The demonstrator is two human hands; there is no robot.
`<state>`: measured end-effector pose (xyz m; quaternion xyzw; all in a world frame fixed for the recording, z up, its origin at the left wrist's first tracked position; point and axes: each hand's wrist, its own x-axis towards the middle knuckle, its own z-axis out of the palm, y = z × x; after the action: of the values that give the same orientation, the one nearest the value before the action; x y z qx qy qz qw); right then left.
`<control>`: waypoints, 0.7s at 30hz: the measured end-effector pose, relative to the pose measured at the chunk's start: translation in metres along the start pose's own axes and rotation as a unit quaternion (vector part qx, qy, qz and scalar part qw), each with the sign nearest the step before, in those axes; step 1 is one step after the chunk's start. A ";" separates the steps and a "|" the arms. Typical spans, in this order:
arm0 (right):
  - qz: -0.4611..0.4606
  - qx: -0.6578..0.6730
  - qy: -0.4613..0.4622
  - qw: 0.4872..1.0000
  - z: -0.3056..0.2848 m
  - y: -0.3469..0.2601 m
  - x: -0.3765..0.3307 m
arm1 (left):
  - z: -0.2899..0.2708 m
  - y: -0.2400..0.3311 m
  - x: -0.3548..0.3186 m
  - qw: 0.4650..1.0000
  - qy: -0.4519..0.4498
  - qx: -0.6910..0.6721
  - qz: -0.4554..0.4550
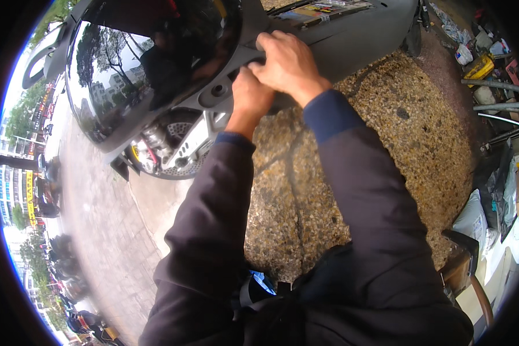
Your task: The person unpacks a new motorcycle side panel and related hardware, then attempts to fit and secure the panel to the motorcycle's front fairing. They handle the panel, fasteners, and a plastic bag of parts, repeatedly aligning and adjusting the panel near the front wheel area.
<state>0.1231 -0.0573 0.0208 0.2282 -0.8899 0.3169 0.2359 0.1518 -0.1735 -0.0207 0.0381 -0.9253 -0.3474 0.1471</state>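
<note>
Motor scooter [213,63] standing at the far side, with two hands working at its grey bodywork [352,49].
The perforated brake disc [179,129] is showing to the left; the right hand [288,64] is curling over the bodywork, the left hand [252,92] bending just beside it, nearer; whether either is gripping anything cannot be told.

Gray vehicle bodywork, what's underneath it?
A perforated disc and silver bracket peek out below. The gray bodywork covers part of the disc; anything deeper inside can't be seen.
</note>
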 end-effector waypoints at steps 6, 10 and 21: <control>-0.072 -0.005 -0.036 0.997 -0.006 0.013 0.000 | 0.003 0.029 -0.028 0.998 0.038 -0.025 -0.052; -0.110 0.028 0.009 0.993 -0.010 0.019 -0.005 | -0.001 0.041 -0.046 0.997 0.058 -0.050 -0.023; -0.104 0.055 -0.011 0.993 -0.024 0.015 -0.011 | -0.081 -0.038 -0.086 0.889 0.167 -0.415 -0.095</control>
<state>0.1300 -0.0286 0.0244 0.3360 -0.8450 0.3364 0.2448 0.2570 -0.2386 -0.0083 0.1183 -0.6504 -0.7009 0.2680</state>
